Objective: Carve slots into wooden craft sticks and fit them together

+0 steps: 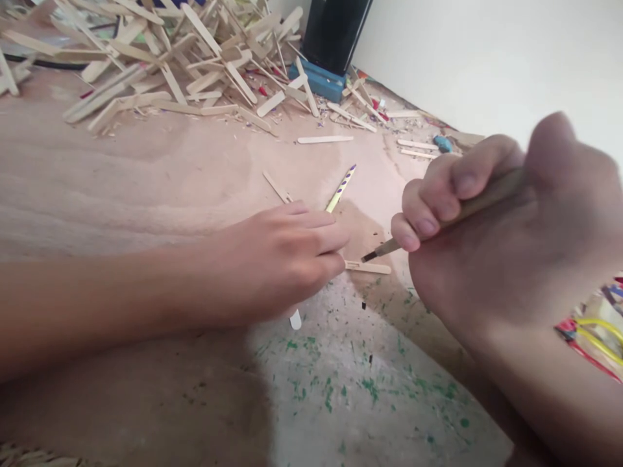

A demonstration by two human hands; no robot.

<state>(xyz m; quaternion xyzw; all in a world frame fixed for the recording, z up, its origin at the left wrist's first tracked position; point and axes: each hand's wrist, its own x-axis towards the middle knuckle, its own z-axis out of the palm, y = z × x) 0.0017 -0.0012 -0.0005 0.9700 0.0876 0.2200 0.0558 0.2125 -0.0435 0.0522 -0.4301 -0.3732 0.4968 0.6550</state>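
My left hand (296, 263) lies low over the table, its fingers closed and pressing on a craft stick (372, 268). The stick's free end points right and bears a small rectangular outline. My right hand (496, 214) grips a slim chisel-like tool (389, 247), its narrow dark tip at or just above the outline; contact I cannot tell. A yellow stick with purple dots (342, 188) and a plain stick (275, 186) reach out beyond my left hand. The white end of another stick (295, 319) shows below it. My left hand hides the middle of these pieces.
A big heap of craft sticks (195, 58) covers the back left of the wooden table (170, 162). Beside it a black upright object (335, 32) stands in a blue base (321, 81). Green specks mark the front surface. Coloured wires (596, 331) lie at the right edge.
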